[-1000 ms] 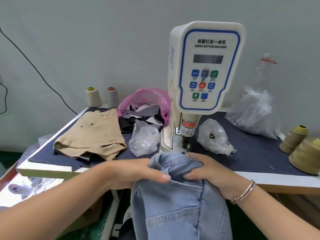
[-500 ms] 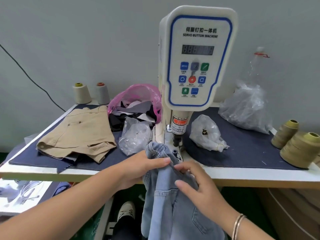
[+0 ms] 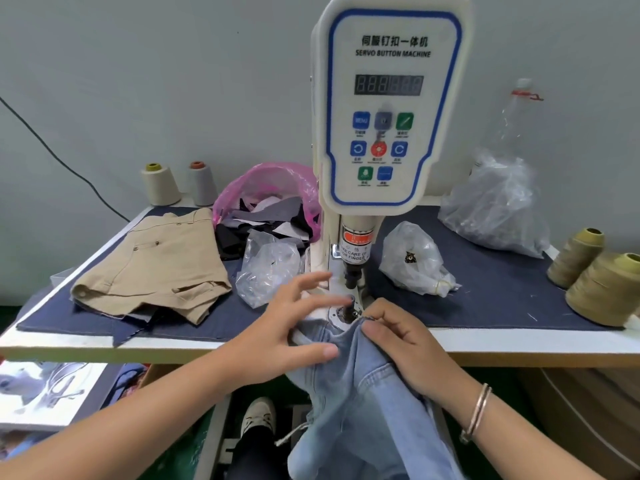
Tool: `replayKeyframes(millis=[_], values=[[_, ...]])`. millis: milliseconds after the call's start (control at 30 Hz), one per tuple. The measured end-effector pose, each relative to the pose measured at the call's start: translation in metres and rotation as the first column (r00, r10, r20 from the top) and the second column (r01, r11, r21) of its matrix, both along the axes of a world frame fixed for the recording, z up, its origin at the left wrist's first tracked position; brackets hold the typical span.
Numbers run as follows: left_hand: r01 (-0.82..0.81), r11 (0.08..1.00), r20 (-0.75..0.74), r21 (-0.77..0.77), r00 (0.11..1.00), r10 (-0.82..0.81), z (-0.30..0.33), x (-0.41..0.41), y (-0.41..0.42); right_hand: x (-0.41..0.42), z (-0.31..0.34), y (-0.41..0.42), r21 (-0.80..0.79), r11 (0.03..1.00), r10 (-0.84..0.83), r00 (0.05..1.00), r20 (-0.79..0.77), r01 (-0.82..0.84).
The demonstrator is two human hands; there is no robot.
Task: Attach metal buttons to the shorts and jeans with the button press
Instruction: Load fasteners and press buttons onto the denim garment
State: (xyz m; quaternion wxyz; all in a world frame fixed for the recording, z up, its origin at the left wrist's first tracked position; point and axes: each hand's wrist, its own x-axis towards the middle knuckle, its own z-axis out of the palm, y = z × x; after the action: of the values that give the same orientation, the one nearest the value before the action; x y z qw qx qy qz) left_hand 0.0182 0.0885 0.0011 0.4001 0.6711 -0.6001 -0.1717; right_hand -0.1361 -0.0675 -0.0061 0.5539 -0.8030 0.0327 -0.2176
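Observation:
Light blue jeans (image 3: pixel 360 393) hang off the table's front edge, their waistband lifted to the lower die (image 3: pixel 346 311) of the white servo button press (image 3: pixel 384 116). My left hand (image 3: pixel 294 327) holds the waistband's left part between thumb and spread fingers, index tip near the die. My right hand (image 3: pixel 405 341) pinches the waistband edge just right of the die. The press punch (image 3: pixel 351 277) stands above, clear of the fabric. Khaki shorts (image 3: pixel 152 265) lie folded on the dark mat at left.
A small clear bag (image 3: pixel 270 268) lies left of the press, another (image 3: pixel 412 261) right of it, and a large one (image 3: pixel 498 209) behind. A pink bag of fabric scraps (image 3: pixel 270 195) sits at the back. Thread cones stand at back left (image 3: pixel 161 183) and far right (image 3: pixel 602 289).
Both hands carried the jeans' waistband up and forward to the lower die. My left fingers spread out and the right hand shifted to pinch the edge beside the die.

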Motion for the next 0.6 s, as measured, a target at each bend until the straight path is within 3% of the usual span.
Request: replayKeyframes(millis=[100, 233, 367, 467, 600], values=[[0.018, 1.0, 0.069, 0.014, 0.997, -0.019, -0.004, -0.003, -0.009, 0.006, 0.001, -0.008, 0.036, 0.998, -0.05, 0.999, 0.004, 0.05], [0.072, 0.995, -0.095, 0.071, 0.993, -0.065, -0.006, -0.001, -0.018, 0.012, 0.001, -0.018, 0.15, 0.983, -0.107, 0.994, -0.024, 0.109], [-0.064, 0.997, -0.094, 0.053, 0.993, 0.068, -0.015, -0.003, -0.028, 0.014, -0.009, -0.023, 0.349, 0.918, -0.156, 0.98, -0.122, 0.189], [-0.043, 0.992, -0.21, 0.115, 0.975, 0.067, -0.017, 0.011, -0.031, 0.014, -0.014, -0.034, 0.468, 0.864, -0.107, 0.977, -0.186, 0.184], [0.047, 0.977, -0.496, 0.209, 0.866, 0.065, -0.021, 0.025, -0.033, 0.023, -0.019, -0.042, 0.419, 0.894, -0.084, 0.977, -0.198, 0.162]])
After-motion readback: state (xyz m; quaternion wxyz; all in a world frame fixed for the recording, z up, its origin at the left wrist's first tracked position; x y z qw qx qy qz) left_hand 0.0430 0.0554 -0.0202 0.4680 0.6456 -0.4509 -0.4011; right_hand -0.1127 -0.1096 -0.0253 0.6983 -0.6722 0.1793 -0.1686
